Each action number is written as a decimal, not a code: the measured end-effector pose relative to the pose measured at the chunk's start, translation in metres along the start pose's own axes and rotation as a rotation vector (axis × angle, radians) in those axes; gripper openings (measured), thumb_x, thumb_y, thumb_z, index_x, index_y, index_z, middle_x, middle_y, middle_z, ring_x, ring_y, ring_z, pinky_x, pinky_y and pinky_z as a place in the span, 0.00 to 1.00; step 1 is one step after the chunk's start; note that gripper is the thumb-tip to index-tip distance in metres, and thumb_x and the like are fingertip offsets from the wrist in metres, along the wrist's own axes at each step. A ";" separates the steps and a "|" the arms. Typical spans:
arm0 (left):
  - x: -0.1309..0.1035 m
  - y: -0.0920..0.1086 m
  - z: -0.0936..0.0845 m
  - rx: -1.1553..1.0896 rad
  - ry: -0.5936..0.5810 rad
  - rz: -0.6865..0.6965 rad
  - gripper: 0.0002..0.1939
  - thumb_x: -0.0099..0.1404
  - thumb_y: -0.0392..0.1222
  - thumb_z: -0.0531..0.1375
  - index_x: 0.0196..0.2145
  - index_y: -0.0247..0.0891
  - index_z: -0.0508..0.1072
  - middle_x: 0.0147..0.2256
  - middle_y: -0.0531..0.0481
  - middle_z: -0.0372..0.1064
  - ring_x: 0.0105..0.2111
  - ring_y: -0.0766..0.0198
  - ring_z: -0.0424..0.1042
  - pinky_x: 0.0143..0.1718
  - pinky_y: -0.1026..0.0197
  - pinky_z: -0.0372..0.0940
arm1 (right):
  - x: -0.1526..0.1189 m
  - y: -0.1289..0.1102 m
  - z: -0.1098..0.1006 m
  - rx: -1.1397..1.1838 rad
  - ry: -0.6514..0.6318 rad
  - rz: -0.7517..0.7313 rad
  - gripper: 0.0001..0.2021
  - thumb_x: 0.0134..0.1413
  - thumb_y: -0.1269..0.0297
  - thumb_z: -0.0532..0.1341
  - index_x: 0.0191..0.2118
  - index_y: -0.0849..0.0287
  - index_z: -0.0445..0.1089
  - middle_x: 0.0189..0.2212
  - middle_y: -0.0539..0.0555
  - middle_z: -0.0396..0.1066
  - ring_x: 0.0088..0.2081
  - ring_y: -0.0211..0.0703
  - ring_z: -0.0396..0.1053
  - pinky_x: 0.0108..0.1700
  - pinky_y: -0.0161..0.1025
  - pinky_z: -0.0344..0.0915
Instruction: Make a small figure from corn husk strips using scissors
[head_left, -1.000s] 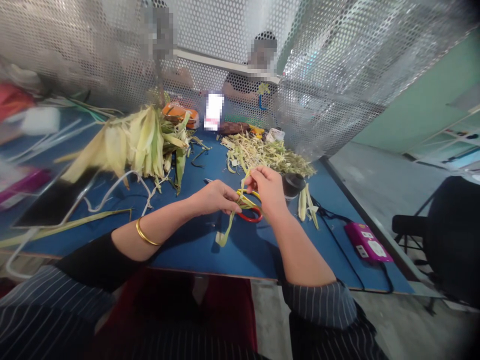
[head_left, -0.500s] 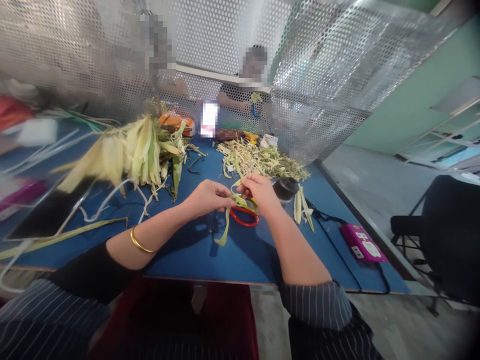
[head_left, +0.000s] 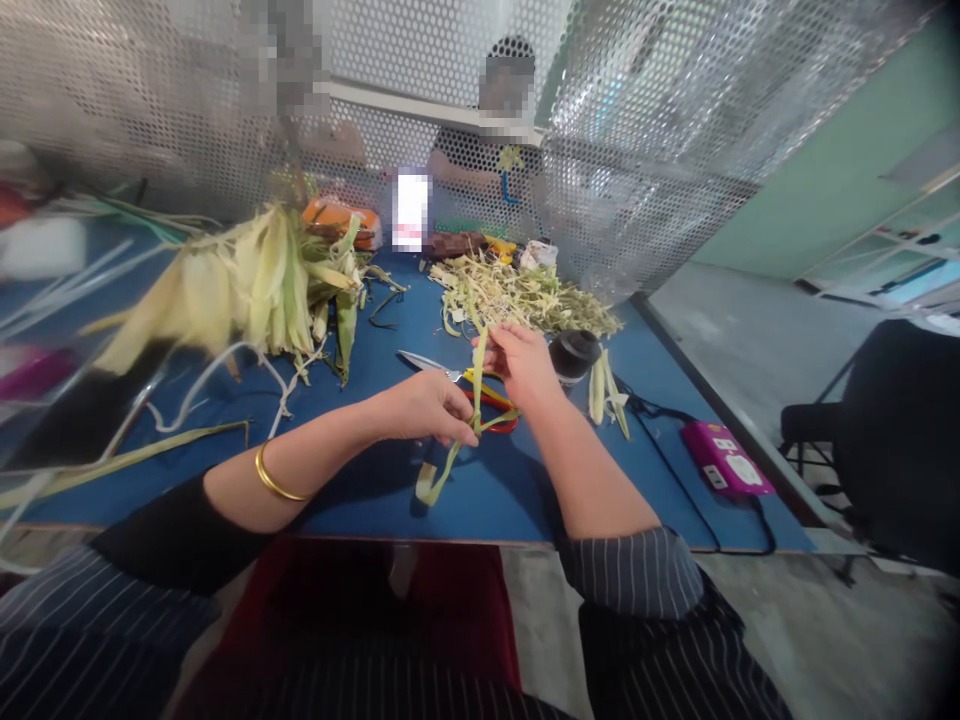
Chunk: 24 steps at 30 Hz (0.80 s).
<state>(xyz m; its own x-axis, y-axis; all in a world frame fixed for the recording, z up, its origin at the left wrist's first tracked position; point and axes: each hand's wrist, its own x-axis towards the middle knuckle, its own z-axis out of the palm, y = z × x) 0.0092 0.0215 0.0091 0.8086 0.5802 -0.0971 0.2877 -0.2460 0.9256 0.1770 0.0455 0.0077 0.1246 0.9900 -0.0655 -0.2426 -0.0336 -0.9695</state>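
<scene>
Between my hands is a pale green corn husk strip (head_left: 479,385), with a crossing or knot near its middle. My left hand (head_left: 439,408) pinches it at that crossing, and a loose tail hangs down to the lower left. My right hand (head_left: 521,365) grips the upper end, fingers closed round it. Behind and below the strip lies a pair of scissors (head_left: 429,362) with red and yellow handles, blades pointing left. Just right of my right hand stands a black round container (head_left: 574,352).
A big bundle of corn husks (head_left: 255,285) lies left, a heap of shredded husk (head_left: 517,295) at the back. Around them are a lit phone (head_left: 411,212), husk pieces (head_left: 606,392), a purple packet (head_left: 726,458) and a white cable (head_left: 187,410). Beyond the perforated partition (head_left: 420,60) sits a person.
My left hand has moved down and my right hand slightly up, stretching the strip upright between them. The scissor blades now show. The whole view has shifted a little.
</scene>
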 end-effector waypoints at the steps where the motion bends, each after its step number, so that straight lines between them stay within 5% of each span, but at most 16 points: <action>1: 0.000 0.000 -0.001 -0.022 0.000 -0.005 0.12 0.50 0.46 0.64 0.19 0.33 0.73 0.17 0.53 0.63 0.19 0.71 0.60 0.20 0.67 0.53 | 0.001 0.001 0.000 0.030 0.024 -0.011 0.07 0.47 0.66 0.61 0.25 0.60 0.62 0.20 0.48 0.71 0.15 0.30 0.63 0.18 0.29 0.60; 6: 0.001 0.001 -0.002 -0.071 0.016 -0.011 0.10 0.49 0.44 0.65 0.19 0.33 0.74 0.17 0.53 0.65 0.19 0.70 0.63 0.22 0.67 0.56 | 0.004 0.006 0.001 0.064 0.111 -0.048 0.07 0.49 0.66 0.59 0.25 0.60 0.61 0.21 0.49 0.71 0.15 0.29 0.61 0.19 0.29 0.61; 10: 0.000 0.005 -0.003 -0.203 0.209 -0.083 0.10 0.49 0.44 0.65 0.20 0.34 0.75 0.18 0.52 0.66 0.20 0.69 0.65 0.24 0.66 0.60 | 0.003 0.000 -0.003 -0.218 0.049 -0.162 0.10 0.52 0.56 0.59 0.34 0.57 0.63 0.30 0.51 0.73 0.23 0.34 0.69 0.28 0.34 0.66; 13: 0.000 0.004 -0.011 -0.370 0.408 -0.139 0.10 0.48 0.45 0.67 0.22 0.33 0.75 0.19 0.52 0.67 0.20 0.69 0.67 0.27 0.65 0.64 | -0.002 -0.011 -0.008 -0.583 -0.115 -0.384 0.12 0.53 0.53 0.58 0.36 0.56 0.68 0.32 0.51 0.74 0.34 0.40 0.71 0.40 0.39 0.65; 17: -0.002 -0.001 -0.024 -0.494 0.475 -0.111 0.12 0.49 0.46 0.67 0.25 0.33 0.76 0.20 0.52 0.68 0.21 0.70 0.67 0.28 0.65 0.66 | -0.009 -0.023 -0.008 -0.836 -0.417 -0.457 0.11 0.55 0.56 0.56 0.33 0.56 0.71 0.30 0.50 0.73 0.35 0.41 0.69 0.42 0.38 0.62; 24: -0.001 -0.002 -0.026 -0.498 0.489 -0.150 0.12 0.47 0.44 0.68 0.27 0.33 0.76 0.23 0.50 0.70 0.22 0.69 0.69 0.28 0.63 0.67 | -0.014 -0.007 0.001 -0.854 -0.163 -0.462 0.14 0.54 0.57 0.56 0.23 0.58 0.69 0.18 0.47 0.67 0.23 0.36 0.62 0.30 0.33 0.57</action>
<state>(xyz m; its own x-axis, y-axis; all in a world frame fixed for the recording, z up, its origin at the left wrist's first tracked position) -0.0051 0.0415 0.0167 0.4220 0.8906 -0.1698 0.0147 0.1805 0.9835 0.1755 0.0316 0.0161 -0.1172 0.9353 0.3340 0.5816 0.3372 -0.7403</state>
